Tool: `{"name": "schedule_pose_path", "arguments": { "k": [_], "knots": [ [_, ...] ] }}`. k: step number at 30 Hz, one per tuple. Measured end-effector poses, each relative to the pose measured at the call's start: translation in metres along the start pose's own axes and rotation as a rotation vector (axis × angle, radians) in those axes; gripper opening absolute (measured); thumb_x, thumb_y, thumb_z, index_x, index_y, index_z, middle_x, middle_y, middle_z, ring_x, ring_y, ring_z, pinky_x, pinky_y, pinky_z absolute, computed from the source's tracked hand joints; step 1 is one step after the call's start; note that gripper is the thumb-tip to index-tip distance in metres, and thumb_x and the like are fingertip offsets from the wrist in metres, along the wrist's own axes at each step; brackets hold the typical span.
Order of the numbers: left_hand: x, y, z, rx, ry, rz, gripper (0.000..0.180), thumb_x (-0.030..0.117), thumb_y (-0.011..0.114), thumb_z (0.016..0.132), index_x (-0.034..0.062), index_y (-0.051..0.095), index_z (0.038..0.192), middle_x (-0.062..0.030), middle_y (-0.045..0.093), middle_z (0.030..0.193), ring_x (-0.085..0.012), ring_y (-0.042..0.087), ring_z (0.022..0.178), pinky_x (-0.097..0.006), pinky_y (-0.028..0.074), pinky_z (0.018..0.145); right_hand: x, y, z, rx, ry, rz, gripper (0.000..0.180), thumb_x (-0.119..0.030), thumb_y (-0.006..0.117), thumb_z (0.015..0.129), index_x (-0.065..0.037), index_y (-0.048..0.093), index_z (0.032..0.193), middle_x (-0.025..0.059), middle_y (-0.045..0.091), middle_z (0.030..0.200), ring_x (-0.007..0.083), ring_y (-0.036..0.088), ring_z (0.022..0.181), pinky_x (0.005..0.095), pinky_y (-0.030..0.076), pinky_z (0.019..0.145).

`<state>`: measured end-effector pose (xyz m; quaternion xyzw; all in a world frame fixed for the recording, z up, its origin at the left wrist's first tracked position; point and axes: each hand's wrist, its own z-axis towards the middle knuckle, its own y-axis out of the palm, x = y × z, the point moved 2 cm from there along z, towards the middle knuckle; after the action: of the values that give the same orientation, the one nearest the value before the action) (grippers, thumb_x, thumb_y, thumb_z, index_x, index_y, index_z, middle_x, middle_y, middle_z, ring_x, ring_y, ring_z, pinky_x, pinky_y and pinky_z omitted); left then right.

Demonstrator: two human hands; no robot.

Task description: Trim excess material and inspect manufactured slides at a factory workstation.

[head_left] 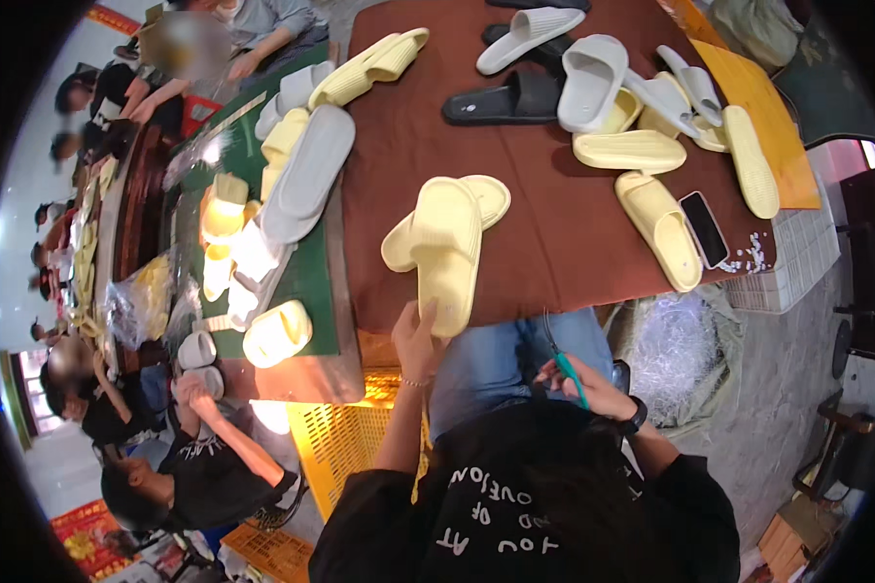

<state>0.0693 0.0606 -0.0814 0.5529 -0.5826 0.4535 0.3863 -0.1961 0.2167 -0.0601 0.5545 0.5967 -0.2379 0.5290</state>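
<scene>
Near the front edge of the brown-covered table, my left hand (pixel 416 342) grips one end of a pale yellow slide slipper (pixel 446 228). That slipper lies across a second yellow slipper (pixel 493 197), which it partly hides. Lower right, over my lap, my right hand (pixel 598 391) is closed round the teal-green handle of a slim hand tool (pixel 571 377). A thin, dark, curved tip points up from it toward the table edge; its exact kind is not clear.
Grey, yellow and black slippers (pixel 501 100) lie at the back right, with a phone (pixel 703 230) nearer. More slippers (pixel 306 175) crowd the green mat at left. A yellow crate (pixel 335 437) stands below the table, a bag of clear scraps (pixel 676 355) at right. Other people sit at left.
</scene>
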Motion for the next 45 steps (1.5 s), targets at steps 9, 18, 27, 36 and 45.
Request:
{"name": "schedule_pose_path", "arguments": {
  "k": [9, 18, 27, 36, 45],
  "knots": [
    [-0.03, 0.026, -0.019, -0.263, 0.122, 0.059, 0.032, 0.013, 0.066, 0.088, -0.0042, 0.06, 0.114, -0.0086, 0.066, 0.092, -0.0139, 0.061, 0.08, -0.027, 0.049, 0.071, -0.048, 0.06, 0.037, -0.331, -0.079, 0.215, 0.088, -0.069, 0.056, 0.08, -0.002, 0.037, 0.134, 0.0123, 0.048, 0.131, 0.0144, 0.049, 0.102, 0.0255, 0.038, 0.084],
    [0.064, 0.034, 0.083, 0.026, 1.024, 0.805, 0.053, 0.026, 0.075, 0.073, 0.0042, 0.058, 0.118, -0.0142, 0.057, 0.11, -0.0349, 0.051, 0.1, -0.044, 0.045, 0.086, -0.027, 0.067, 0.022, -0.122, -0.138, 0.225, 0.083, -0.07, 0.05, 0.083, -0.003, 0.041, 0.131, 0.009, 0.053, 0.124, 0.0128, 0.049, 0.096, 0.0254, 0.039, 0.081],
    [0.004, 0.026, 0.068, -0.05, 0.822, 0.972, 0.043, 0.042, 0.073, 0.073, 0.0061, 0.058, 0.092, -0.01, 0.056, 0.092, -0.0308, 0.051, 0.091, -0.041, 0.042, 0.078, -0.008, 0.063, 0.037, -0.09, -0.142, 0.358, 0.074, -0.065, 0.04, 0.091, -0.004, 0.04, 0.132, 0.0102, 0.051, 0.13, 0.0143, 0.049, 0.107, 0.0276, 0.04, 0.088],
    [-0.006, 0.02, -0.009, 0.258, 0.761, 0.909, 0.017, 0.023, 0.064, 0.082, 0.0081, 0.056, 0.08, -0.009, 0.055, 0.082, -0.0295, 0.051, 0.085, -0.042, 0.04, 0.076, -0.006, 0.067, 0.049, -0.121, 0.033, 0.468, 0.077, -0.067, 0.038, 0.09, -0.002, 0.043, 0.131, 0.0144, 0.05, 0.132, 0.0223, 0.049, 0.12, 0.0331, 0.038, 0.097],
    [0.028, 0.07, 0.019, -0.19, 0.875, 1.153, 0.02, 0.023, 0.065, 0.079, 0.0059, 0.063, 0.089, -0.0053, 0.057, 0.103, -0.0252, 0.05, 0.1, -0.04, 0.041, 0.083, -0.002, 0.047, 0.054, -0.017, 0.138, 0.453, 0.061, -0.054, 0.029, 0.1, -0.002, 0.049, 0.125, 0.0096, 0.056, 0.126, 0.0153, 0.055, 0.106, 0.0277, 0.042, 0.09]
  ]
}}
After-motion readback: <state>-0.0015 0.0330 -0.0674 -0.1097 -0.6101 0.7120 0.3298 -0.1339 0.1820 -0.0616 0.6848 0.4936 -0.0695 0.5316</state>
